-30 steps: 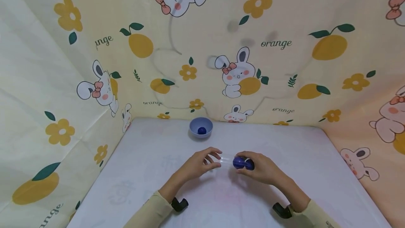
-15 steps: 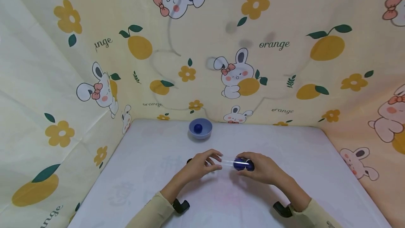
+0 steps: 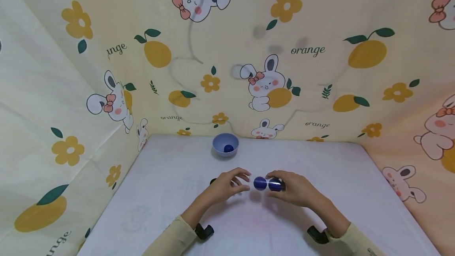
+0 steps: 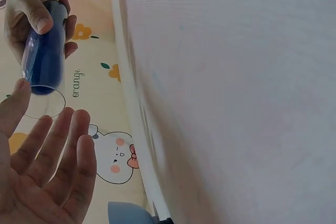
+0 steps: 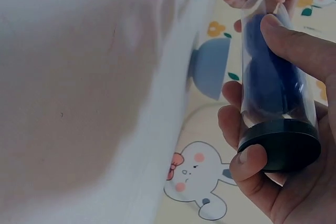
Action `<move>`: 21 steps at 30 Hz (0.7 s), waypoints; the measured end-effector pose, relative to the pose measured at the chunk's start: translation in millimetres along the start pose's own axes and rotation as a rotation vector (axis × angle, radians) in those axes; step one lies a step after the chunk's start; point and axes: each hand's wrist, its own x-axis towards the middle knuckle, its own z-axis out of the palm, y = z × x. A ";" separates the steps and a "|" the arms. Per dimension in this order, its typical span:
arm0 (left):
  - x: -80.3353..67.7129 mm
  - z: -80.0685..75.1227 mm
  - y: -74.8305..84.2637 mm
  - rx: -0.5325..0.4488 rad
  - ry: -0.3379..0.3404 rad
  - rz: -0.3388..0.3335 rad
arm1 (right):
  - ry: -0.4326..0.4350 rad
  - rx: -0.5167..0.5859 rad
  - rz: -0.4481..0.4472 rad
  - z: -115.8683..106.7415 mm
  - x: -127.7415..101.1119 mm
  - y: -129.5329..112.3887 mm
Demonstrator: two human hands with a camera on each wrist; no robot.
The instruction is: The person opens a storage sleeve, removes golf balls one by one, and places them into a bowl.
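My right hand [image 3: 296, 188] grips a clear plastic tube [image 5: 302, 111] with a black end cap [image 5: 281, 145] near its palm. Two blue balls lie in the tube: one blue ball [image 3: 275, 184] by the right fingers, the other [image 3: 260, 183] nearer the open end. In the head view the tube lies roughly level above the table. At its open end is my left hand [image 3: 227, 185], fingers parted and slightly bent around the mouth. The left thumb overlaps the rim in the left wrist view; whether it touches, I cannot tell.
A light blue bowl [image 3: 217, 150] stands toward the back of the white table [image 3: 170, 157], with a blue ball [image 3: 228, 148] inside. A small black object [image 3: 212, 181] shows behind the left hand, mostly hidden. Printed cloth [image 3: 316, 90] hangs around the table.
Inside the tube one blue ball has slid left, away from the other, toward the open end. The ball in the bowl has rolled left, then back right. Both hands have barely moved.
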 end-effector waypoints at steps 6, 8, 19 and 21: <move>-1.7 -0.2 -0.8 0.015 0.012 -0.012 | -0.012 0.038 -0.001 1.2 0.8 -0.1; -2.1 -0.6 -1.0 0.020 0.017 -0.017 | -0.010 0.041 0.006 1.6 1.1 -0.4; -2.1 -1.8 -4.4 0.014 0.019 -0.039 | 0.015 0.054 -0.016 5.5 0.5 -0.5; -1.9 -2.6 -4.3 0.013 0.020 -0.042 | 0.020 0.061 -0.019 6.1 0.0 -0.9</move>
